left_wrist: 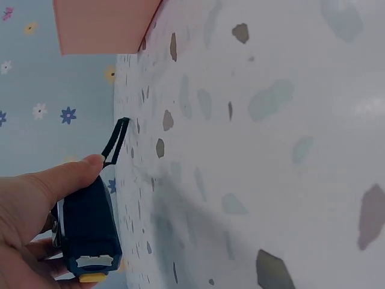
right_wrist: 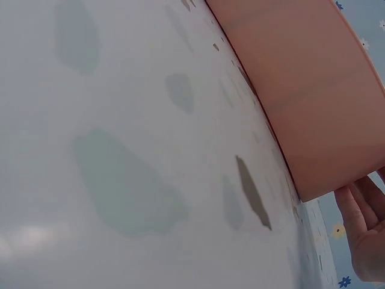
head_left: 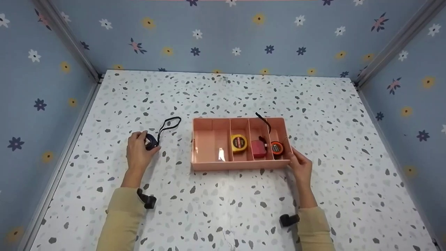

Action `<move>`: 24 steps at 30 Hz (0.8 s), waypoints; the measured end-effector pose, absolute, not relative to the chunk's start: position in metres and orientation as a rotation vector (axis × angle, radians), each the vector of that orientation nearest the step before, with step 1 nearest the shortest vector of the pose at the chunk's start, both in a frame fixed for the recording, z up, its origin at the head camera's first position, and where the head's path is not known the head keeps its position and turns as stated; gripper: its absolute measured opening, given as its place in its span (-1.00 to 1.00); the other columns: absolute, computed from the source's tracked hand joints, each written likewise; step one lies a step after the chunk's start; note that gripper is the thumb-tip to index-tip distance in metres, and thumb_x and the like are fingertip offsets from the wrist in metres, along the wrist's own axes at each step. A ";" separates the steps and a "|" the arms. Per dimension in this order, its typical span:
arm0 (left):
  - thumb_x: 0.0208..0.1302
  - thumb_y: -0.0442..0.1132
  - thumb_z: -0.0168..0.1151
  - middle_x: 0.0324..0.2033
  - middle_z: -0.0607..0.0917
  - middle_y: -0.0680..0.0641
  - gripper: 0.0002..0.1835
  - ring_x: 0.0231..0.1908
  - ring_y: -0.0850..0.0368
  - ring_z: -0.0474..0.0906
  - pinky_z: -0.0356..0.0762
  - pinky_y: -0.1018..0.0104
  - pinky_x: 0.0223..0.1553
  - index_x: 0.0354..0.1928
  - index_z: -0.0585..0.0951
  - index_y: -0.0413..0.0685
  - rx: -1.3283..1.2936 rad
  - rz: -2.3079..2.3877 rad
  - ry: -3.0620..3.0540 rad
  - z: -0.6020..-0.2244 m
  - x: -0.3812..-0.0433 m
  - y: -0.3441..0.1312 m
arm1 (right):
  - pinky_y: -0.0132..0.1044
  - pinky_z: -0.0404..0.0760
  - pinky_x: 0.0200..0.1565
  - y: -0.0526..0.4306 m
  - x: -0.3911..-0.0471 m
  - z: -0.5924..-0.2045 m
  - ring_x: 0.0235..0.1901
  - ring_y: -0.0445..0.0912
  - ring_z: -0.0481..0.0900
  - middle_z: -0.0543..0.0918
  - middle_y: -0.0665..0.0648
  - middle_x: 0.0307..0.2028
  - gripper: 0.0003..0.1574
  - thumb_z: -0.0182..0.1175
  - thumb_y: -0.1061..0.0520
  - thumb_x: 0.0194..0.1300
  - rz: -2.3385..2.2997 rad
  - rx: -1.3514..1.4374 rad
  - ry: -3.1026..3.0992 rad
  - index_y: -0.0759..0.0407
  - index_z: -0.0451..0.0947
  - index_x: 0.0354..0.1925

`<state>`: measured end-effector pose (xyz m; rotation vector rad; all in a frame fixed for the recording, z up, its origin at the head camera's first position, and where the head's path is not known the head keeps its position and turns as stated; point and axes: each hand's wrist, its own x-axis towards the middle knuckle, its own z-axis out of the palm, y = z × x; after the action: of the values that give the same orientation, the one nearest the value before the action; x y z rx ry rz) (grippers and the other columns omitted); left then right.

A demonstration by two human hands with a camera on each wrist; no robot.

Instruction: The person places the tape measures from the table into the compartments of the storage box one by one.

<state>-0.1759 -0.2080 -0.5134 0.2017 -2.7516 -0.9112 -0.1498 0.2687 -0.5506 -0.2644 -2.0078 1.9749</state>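
My left hand (head_left: 138,151) grips a dark blue tape measure (head_left: 150,142) on the left side of the table, its black wrist strap (head_left: 170,122) looping away toward the back. In the left wrist view, the thumb lies along the top of the tape measure (left_wrist: 90,226) and a yellow tab shows at its end. A pink divided box (head_left: 212,166) sits in the middle. At the box's right front corner, my right hand (head_left: 301,165) rests its fingers against the outer end wall. The right wrist view shows the fingertips (right_wrist: 344,194) right at that wall's lower edge.
Inside the box's narrow compartments are a yellow tape measure (head_left: 239,143), a pink tape measure (head_left: 259,149) and an orange-black tape measure (head_left: 277,148). A black strap (head_left: 263,121) sticks out over the back rim. Flowered panels (head_left: 223,35) wall the speckled table (head_left: 226,94) at the back and sides.
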 end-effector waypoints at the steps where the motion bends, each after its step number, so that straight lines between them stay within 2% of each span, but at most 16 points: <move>1: -0.12 -0.28 0.40 -0.02 0.36 -0.38 -0.30 0.03 -0.26 0.24 0.20 -0.03 0.06 0.10 0.37 -0.43 0.200 -0.912 -2.748 -0.512 -0.176 -0.207 | -0.41 0.55 -0.29 0.270 -0.151 -0.553 -0.20 -0.18 0.56 0.57 0.17 -0.09 -0.59 0.17 0.14 0.15 1.973 -0.260 -2.012 0.28 0.51 -0.02; 6: -0.13 -0.28 0.41 -0.01 0.37 -0.34 -0.33 0.04 -0.23 0.24 0.20 -0.04 0.06 0.08 0.41 -0.36 0.178 -0.917 -2.714 -0.505 -0.174 -0.199 | -0.40 0.55 -0.27 0.276 -0.155 -0.566 -0.17 -0.14 0.55 0.56 0.18 -0.06 -0.51 0.22 0.04 0.11 1.954 -0.268 -2.028 0.24 0.52 -0.01; 10: -0.15 -0.28 0.42 -0.01 0.37 -0.32 -0.33 0.05 -0.21 0.23 0.19 -0.01 0.07 0.07 0.42 -0.36 0.136 -0.935 -2.666 -0.499 -0.172 -0.192 | -0.42 0.55 -0.28 0.277 -0.156 -0.566 -0.19 -0.17 0.55 0.56 0.15 -0.06 -0.53 0.22 0.02 0.11 1.930 -0.318 -2.053 0.19 0.53 -0.02; 18: -0.18 -0.31 0.44 -0.03 0.40 -0.33 -0.30 0.01 -0.20 0.26 0.21 0.05 0.06 0.08 0.41 -0.39 0.042 -0.953 -2.584 -0.488 -0.168 -0.179 | -0.41 0.56 -0.31 0.265 -0.149 -0.542 -0.23 -0.23 0.55 0.53 0.27 -0.06 -0.60 0.08 0.29 0.20 1.973 -0.368 -2.046 0.42 0.43 0.01; 24: -0.21 -0.32 0.45 -0.05 0.41 -0.31 -0.30 0.01 -0.17 0.27 0.22 0.07 0.06 0.07 0.43 -0.38 0.004 -0.968 -2.543 -0.480 -0.167 -0.168 | -0.40 0.56 -0.31 0.264 -0.150 -0.538 -0.26 -0.25 0.56 0.51 0.31 -0.04 -0.62 0.08 0.30 0.20 1.971 -0.384 -2.056 0.40 0.45 0.01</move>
<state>-0.1667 -0.1682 -0.4801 0.0037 -2.5427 -0.9680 -0.1495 0.2640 -0.5377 -0.3836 -2.0556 1.9711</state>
